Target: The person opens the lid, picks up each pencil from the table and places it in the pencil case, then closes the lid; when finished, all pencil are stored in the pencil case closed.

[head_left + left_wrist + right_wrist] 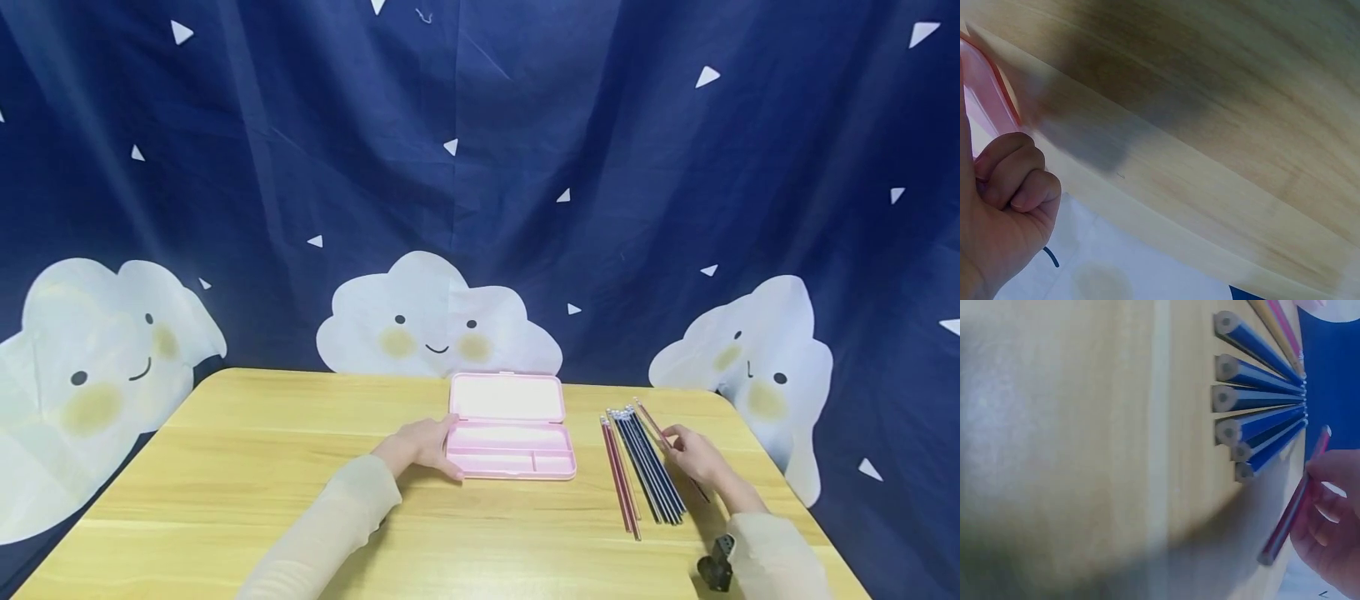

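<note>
An opened pink pencil case [491,461] lies on the table, its lid [506,397] folded back toward the curtain. My left hand [418,443] holds its left end, thumb at the front corner and a finger near the hinge. In the left wrist view the other fingers [1019,172] curl beside the case edge. My right hand [697,460] pinches a dark red pencil [1285,528] between thumb and fingers, just right of a row of dark blue pencils [648,467]. Their flat unsharpened ends face the right wrist camera.
Left of the blue pencils lie some red pencils [617,479] and a yellowish one [1275,331]. A small black device [716,562] sits at the right sleeve. The wooden table [225,450] ends at a dark blue curtain [510,167] with clouds.
</note>
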The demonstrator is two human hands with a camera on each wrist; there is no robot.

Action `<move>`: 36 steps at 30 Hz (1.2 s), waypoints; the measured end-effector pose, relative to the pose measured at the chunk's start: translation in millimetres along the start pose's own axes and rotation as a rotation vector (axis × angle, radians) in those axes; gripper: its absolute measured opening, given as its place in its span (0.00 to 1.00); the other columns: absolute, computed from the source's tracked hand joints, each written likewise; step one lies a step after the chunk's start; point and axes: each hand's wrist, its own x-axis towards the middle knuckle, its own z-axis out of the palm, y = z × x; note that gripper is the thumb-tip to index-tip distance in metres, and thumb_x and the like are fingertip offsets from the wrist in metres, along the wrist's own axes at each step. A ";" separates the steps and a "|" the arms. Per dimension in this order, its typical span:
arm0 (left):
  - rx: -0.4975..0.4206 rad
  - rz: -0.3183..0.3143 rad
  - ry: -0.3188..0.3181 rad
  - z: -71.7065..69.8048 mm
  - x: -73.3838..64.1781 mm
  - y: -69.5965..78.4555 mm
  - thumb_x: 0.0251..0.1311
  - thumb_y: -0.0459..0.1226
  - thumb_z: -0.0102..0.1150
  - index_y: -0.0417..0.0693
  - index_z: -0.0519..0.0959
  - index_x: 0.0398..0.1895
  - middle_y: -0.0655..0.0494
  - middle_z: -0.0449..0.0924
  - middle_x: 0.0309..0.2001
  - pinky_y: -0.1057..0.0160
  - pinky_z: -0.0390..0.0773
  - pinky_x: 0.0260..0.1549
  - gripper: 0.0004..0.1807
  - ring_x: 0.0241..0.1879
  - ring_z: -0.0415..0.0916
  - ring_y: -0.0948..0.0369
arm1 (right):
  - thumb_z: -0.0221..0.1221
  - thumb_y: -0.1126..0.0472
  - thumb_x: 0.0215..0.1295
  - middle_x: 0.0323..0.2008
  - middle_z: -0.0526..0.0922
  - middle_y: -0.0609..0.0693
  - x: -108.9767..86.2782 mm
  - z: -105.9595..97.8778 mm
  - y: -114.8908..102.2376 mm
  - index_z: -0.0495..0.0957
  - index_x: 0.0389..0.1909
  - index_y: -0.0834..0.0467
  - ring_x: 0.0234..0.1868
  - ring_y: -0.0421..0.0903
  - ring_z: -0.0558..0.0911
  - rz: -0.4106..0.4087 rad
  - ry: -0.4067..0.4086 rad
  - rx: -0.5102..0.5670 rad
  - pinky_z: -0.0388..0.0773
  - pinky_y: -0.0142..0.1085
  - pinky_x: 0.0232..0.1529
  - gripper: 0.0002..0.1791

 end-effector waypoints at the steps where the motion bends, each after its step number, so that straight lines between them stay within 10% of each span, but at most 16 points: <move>1: 0.001 -0.002 0.000 0.2 0.2 -0.2 0.31 0.60 0.70 0.45 0.55 0.67 0.39 0.71 0.54 0.50 0.71 0.52 0.59 0.54 0.70 0.47 | 0.54 0.71 0.57 0.21 0.73 0.50 0.5 -0.4 -1.5 0.71 0.42 0.72 0.22 0.43 0.69 -0.024 0.005 -0.010 0.68 0.35 0.24 0.12; 26: 0.027 -0.008 0.015 0.8 2.0 -1.1 0.30 0.60 0.71 0.47 0.57 0.67 0.40 0.73 0.53 0.50 0.72 0.49 0.58 0.53 0.71 0.47 | 0.57 0.78 0.49 0.30 0.78 0.53 28.0 34.2 -61.4 0.80 0.34 0.63 0.33 0.48 0.74 -0.377 0.181 -0.041 0.72 0.45 0.39 0.12; 36: 0.026 -0.016 0.018 0.9 1.8 -0.3 0.30 0.60 0.71 0.46 0.57 0.67 0.39 0.73 0.53 0.50 0.72 0.50 0.58 0.53 0.71 0.47 | 0.58 0.78 0.49 0.28 0.76 0.48 38.6 52.7 -86.2 0.81 0.34 0.60 0.31 0.43 0.70 -0.382 0.156 0.008 0.69 0.35 0.32 0.14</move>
